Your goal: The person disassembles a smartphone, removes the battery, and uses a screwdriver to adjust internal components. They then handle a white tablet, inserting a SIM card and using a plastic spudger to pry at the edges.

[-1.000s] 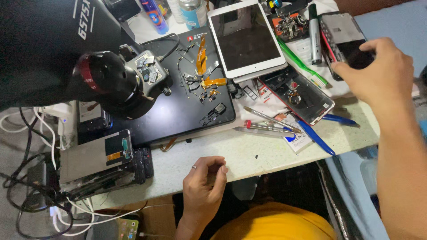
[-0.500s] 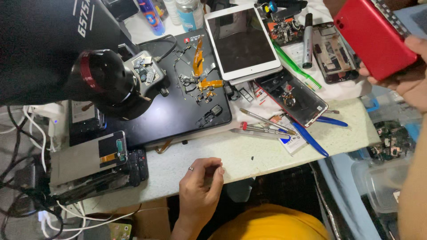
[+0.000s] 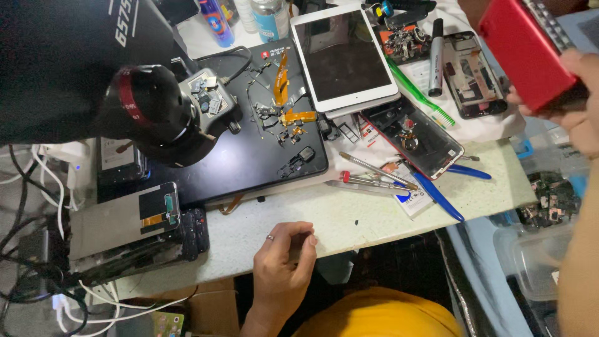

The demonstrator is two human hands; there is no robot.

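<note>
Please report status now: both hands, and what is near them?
Right hand grips red phone, raised. Left hand curled on bench edge, empty as seen. Tweezers lie nearby.

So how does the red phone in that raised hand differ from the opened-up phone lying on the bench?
The red phone is held above the bench in the right hand, tilted, its red back closed. The opened phone lies flat on the bench with its back off and dark insides exposed, untouched. Both are slim rectangles of similar size.

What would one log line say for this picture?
right hand: holds red phone up | left hand: curled at table edge | tweezers untouched
</note>
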